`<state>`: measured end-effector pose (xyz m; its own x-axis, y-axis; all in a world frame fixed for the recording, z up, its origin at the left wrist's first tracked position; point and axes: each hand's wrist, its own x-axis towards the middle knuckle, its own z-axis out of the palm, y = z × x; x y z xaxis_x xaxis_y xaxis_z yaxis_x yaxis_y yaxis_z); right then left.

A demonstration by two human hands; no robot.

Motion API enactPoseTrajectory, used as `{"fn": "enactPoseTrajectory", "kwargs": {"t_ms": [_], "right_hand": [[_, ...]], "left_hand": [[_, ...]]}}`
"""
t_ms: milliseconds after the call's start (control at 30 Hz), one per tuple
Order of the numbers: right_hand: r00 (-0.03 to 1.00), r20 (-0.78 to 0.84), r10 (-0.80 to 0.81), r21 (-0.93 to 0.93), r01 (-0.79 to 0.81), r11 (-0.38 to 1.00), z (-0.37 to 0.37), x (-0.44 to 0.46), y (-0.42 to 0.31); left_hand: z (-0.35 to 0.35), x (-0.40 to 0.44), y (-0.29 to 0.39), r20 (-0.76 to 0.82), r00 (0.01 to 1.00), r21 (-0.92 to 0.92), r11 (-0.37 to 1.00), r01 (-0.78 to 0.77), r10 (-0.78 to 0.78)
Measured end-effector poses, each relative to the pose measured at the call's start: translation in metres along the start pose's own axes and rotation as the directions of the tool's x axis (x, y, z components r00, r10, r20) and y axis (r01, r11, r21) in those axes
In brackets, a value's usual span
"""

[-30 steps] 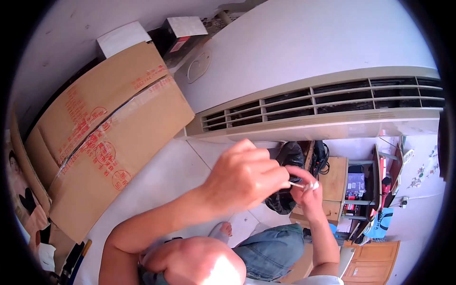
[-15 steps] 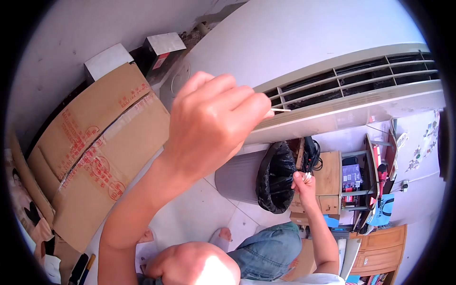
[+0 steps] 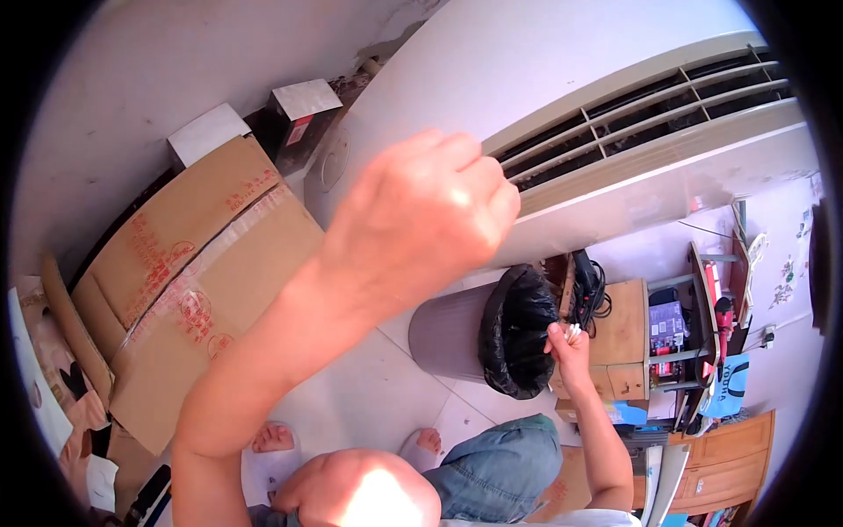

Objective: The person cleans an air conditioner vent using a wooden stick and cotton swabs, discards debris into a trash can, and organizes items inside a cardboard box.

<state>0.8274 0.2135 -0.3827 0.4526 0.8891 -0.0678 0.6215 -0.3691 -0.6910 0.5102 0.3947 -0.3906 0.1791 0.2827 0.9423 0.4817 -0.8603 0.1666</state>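
My left hand (image 3: 430, 206) is raised in front of a white air conditioner, its fingers closed beside the slatted vent (image 3: 641, 110). A thin white stick, apparently a cotton swab, showed between those fingers a moment ago; the back of the hand now hides it. Dark dust shows behind the vent's slats. Lower on the right, my right hand (image 3: 571, 356) is closed on a small bunch of white cotton swabs (image 3: 573, 333), whose tips stick out above the fingers. Just left of that hand is a grey bin (image 3: 443, 334) lined with a black bag (image 3: 518, 338).
A flattened cardboard box (image 3: 202, 272) with red print leans on the left, with smaller boxes (image 3: 303, 114) behind it. Right of the bin are black cables (image 3: 590, 290), a wooden cabinet (image 3: 619, 321) and a cluttered shelf (image 3: 672, 329). My knees (image 3: 369, 487) are at the bottom.
My left hand has shifted slightly right and turned, so the thin stick is no longer visible. The view has moved a little. My right hand keeps holding the swabs by the bin.
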Motion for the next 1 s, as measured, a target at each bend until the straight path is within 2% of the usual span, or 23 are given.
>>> {"fn": "enactPoseTrajectory", "kwargs": {"t_ms": [100,200,400,500,600,700,767,800,900,1000], "right_hand": [[1.0,0.002,-0.004,0.041,0.004,0.999,-0.001,0.0,0.004],[1.0,0.014,-0.015,0.049,0.014,0.999,-0.005,0.001,0.006],[0.998,0.025,-0.054,0.081,0.051,0.995,-0.007,0.007,0.01],[0.997,0.043,-0.063,0.076,0.06,0.995,-0.009,0.01,0.011],[0.997,0.051,-0.059,0.08,0.055,0.995,-0.006,0.012,0.013],[0.998,0.041,-0.052,0.07,0.049,0.996,-0.005,0.012,0.01],[0.998,0.036,-0.051,0.062,0.049,0.997,-0.005,0.011,0.009],[0.998,0.037,-0.054,0.059,0.052,0.997,-0.005,0.011,0.008],[0.998,0.031,-0.059,0.055,0.057,0.997,-0.005,0.012,0.007],[0.997,0.022,-0.071,0.046,0.07,0.996,-0.004,0.013,0.01]], "left_hand": [[-0.002,0.002,0.003,0.045,0.998,0.026,0.998,-0.052,0.051],[-0.01,0.005,0.007,0.158,0.986,0.036,0.997,-0.063,0.057],[-0.006,0.01,-0.008,0.184,0.982,-0.161,0.985,0.062,-0.031],[-0.003,0.011,-0.012,0.228,0.969,-0.192,0.971,0.141,-0.095],[-0.008,0.014,-0.01,0.332,0.899,-0.276,0.882,0.382,-0.285],[-0.01,0.009,-0.008,0.461,0.758,-0.381,0.668,0.639,-0.462],[-0.014,0.007,-0.006,0.508,0.686,-0.421,0.545,0.725,-0.52],[-0.015,0.006,-0.005,0.534,0.648,-0.438,0.478,0.762,-0.544],[-0.011,-0.003,-0.003,0.403,0.671,-0.528,0.44,0.726,-0.622],[-0.024,0.001,-0.004,0.393,0.68,-0.404,0.548,0.732,-0.619]]}}
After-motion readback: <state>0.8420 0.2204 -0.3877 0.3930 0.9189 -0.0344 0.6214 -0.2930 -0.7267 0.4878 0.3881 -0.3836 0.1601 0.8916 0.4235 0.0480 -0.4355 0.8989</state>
